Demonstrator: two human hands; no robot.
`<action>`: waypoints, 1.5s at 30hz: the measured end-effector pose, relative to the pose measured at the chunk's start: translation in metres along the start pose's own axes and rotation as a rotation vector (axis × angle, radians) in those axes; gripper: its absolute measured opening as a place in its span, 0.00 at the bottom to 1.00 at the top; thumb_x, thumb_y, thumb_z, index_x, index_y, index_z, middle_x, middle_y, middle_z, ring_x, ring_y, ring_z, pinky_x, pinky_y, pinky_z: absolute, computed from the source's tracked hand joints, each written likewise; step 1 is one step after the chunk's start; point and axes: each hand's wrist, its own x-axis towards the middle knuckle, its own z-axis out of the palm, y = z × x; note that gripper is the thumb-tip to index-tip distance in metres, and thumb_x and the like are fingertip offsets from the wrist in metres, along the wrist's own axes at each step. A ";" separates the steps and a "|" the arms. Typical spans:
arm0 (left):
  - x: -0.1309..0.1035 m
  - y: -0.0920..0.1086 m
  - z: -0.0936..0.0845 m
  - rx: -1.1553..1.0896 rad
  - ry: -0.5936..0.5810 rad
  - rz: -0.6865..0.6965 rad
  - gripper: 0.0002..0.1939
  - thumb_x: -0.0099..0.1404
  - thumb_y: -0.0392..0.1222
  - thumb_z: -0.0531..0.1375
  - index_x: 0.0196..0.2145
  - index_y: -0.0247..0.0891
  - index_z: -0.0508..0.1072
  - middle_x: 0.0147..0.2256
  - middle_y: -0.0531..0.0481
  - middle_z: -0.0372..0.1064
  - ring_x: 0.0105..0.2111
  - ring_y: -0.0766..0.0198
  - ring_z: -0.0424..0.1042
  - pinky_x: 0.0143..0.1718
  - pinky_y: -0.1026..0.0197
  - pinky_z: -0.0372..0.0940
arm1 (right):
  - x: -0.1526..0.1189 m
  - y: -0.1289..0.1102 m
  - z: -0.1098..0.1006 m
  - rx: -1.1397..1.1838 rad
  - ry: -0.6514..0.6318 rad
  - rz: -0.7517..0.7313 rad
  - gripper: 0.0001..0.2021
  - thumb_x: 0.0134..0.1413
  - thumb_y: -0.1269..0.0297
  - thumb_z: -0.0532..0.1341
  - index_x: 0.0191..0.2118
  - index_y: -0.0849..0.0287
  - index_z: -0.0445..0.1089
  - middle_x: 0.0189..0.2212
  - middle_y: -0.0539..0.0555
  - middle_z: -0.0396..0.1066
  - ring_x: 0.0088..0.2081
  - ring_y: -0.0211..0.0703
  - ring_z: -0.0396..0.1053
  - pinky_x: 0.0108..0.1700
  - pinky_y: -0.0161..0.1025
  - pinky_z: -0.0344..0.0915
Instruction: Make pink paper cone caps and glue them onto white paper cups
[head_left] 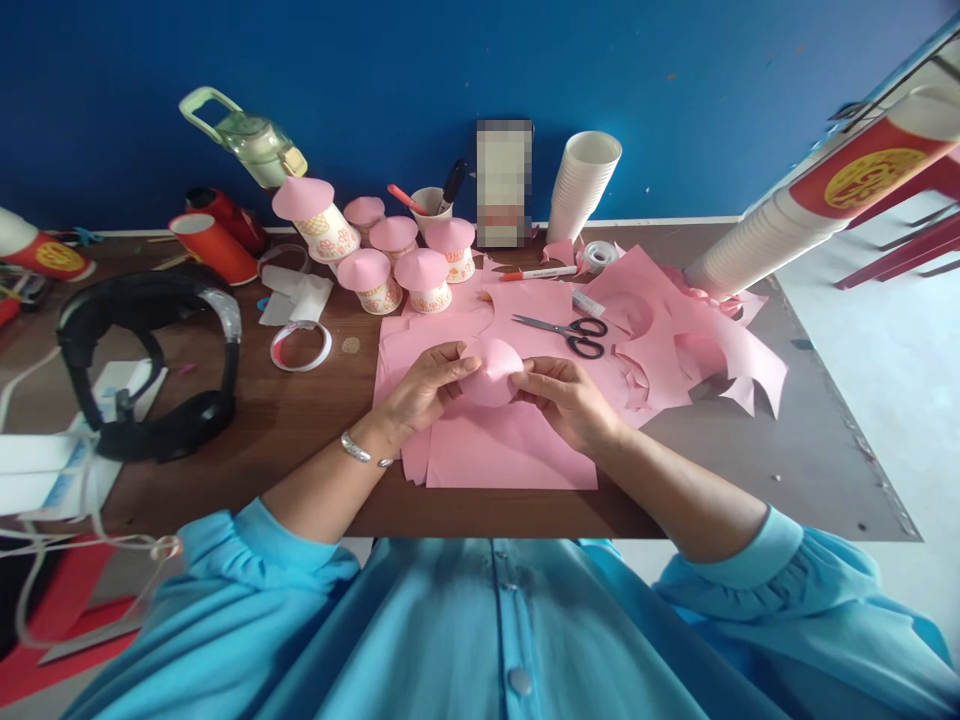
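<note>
Between my two hands is a small pink paper cone, its tip toward the camera, held above the stacked pink sheets. My left hand pinches the cone's left edge between thumb and fingers. On the right edge, my right hand grips it the same way. Black-handled scissors lie on the pink paper just behind my right hand. Several patterned paper cups topped with pink cones stand behind and left of my hands.
White cup stacks stand at the back and lean at the right. Pink scraps lie right. A tape roll, black headset strap, red cup and green bottle are left. A blue wall borders the table.
</note>
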 end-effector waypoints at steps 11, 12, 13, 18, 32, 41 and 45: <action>0.000 -0.001 -0.002 -0.026 0.011 0.008 0.18 0.48 0.45 0.79 0.30 0.34 0.79 0.30 0.51 0.77 0.31 0.66 0.75 0.35 0.65 0.70 | 0.002 0.002 -0.002 0.010 0.053 -0.019 0.17 0.44 0.50 0.77 0.28 0.58 0.78 0.26 0.50 0.73 0.32 0.39 0.69 0.42 0.40 0.68; 0.000 -0.001 -0.002 -0.029 0.008 0.011 0.17 0.48 0.44 0.79 0.30 0.34 0.79 0.31 0.51 0.77 0.31 0.67 0.75 0.35 0.66 0.70 | 0.002 0.002 -0.003 0.002 0.059 -0.021 0.17 0.44 0.49 0.77 0.28 0.58 0.78 0.26 0.51 0.73 0.32 0.39 0.68 0.42 0.40 0.67; 0.000 -0.001 -0.002 -0.033 0.004 0.014 0.17 0.49 0.44 0.79 0.29 0.34 0.79 0.31 0.51 0.78 0.31 0.68 0.75 0.35 0.66 0.70 | 0.002 0.002 -0.003 -0.004 0.062 -0.025 0.17 0.43 0.49 0.77 0.28 0.58 0.78 0.26 0.51 0.73 0.32 0.39 0.68 0.42 0.40 0.67; 0.000 -0.002 -0.003 -0.047 0.013 0.013 0.16 0.49 0.42 0.79 0.27 0.34 0.77 0.29 0.53 0.77 0.29 0.69 0.74 0.33 0.68 0.69 | 0.001 0.002 -0.002 0.023 0.037 -0.048 0.19 0.48 0.46 0.75 0.26 0.58 0.75 0.25 0.49 0.69 0.32 0.39 0.68 0.41 0.40 0.68; 0.002 -0.002 -0.003 -0.002 -0.012 -0.007 0.17 0.50 0.43 0.78 0.26 0.35 0.74 0.27 0.56 0.72 0.29 0.71 0.71 0.34 0.68 0.69 | -0.001 -0.001 0.003 0.042 0.026 -0.029 0.17 0.43 0.50 0.77 0.28 0.58 0.77 0.26 0.49 0.71 0.32 0.38 0.66 0.41 0.39 0.65; 0.002 -0.010 -0.012 0.112 -0.064 0.028 0.15 0.55 0.44 0.76 0.29 0.37 0.75 0.27 0.57 0.70 0.27 0.73 0.69 0.31 0.70 0.63 | -0.001 -0.003 0.006 0.082 0.009 0.039 0.15 0.37 0.56 0.79 0.29 0.59 0.80 0.26 0.49 0.74 0.32 0.38 0.67 0.40 0.38 0.65; 0.001 -0.010 -0.012 0.119 -0.074 0.029 0.15 0.55 0.44 0.76 0.29 0.37 0.75 0.28 0.56 0.71 0.28 0.71 0.69 0.31 0.69 0.63 | -0.001 -0.003 0.005 0.089 -0.008 0.048 0.15 0.37 0.56 0.79 0.29 0.59 0.81 0.25 0.49 0.75 0.31 0.37 0.67 0.39 0.37 0.65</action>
